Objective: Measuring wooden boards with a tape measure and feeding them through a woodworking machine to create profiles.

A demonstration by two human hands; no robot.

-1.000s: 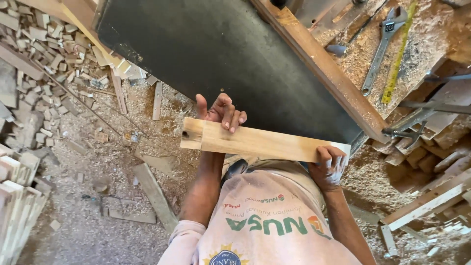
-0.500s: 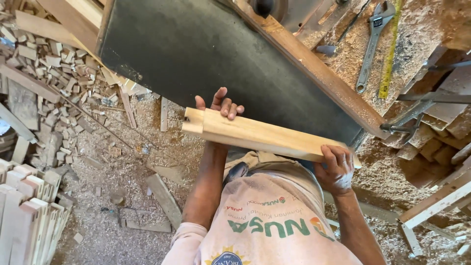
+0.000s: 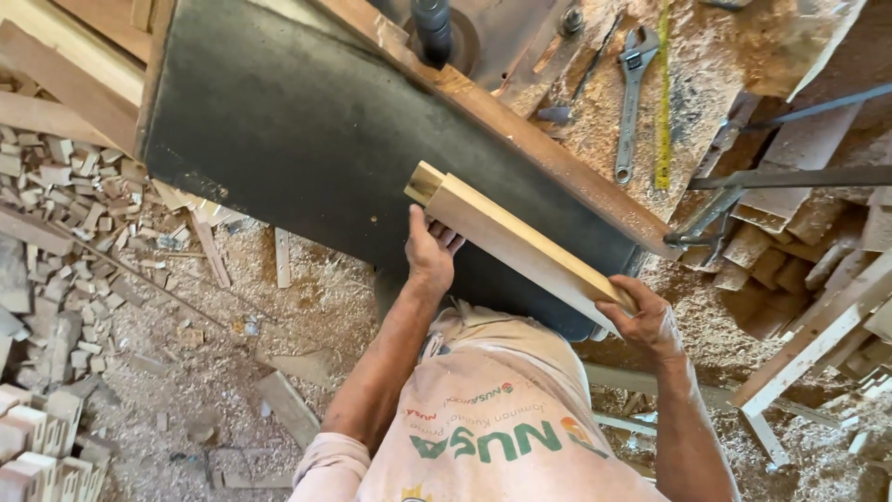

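Observation:
I hold a pale wooden board (image 3: pixel 520 244) by both ends, slanting down to the right. My left hand (image 3: pixel 431 253) grips its upper left end from below. My right hand (image 3: pixel 648 319) grips the lower right end. The board lies against a wide dark sanding belt (image 3: pixel 297 121) that slopes across the view, framed by a rusty brown rail (image 3: pixel 557 167). My arms and a light printed shirt fill the lower middle.
A wrench (image 3: pixel 632 88) and a yellow tape measure (image 3: pixel 663 102) lie in sawdust on the machine top. Small wood offcuts (image 3: pixel 65 204) litter the floor at left, pale cut pieces (image 3: pixel 37 455) are stacked at bottom left, and planks and scraps (image 3: pixel 808 325) lie at right.
The board has swung from nearly level to a steep slant, its left end raised onto the belt. My left hand shifted under that end; my right hand stayed on the lower end.

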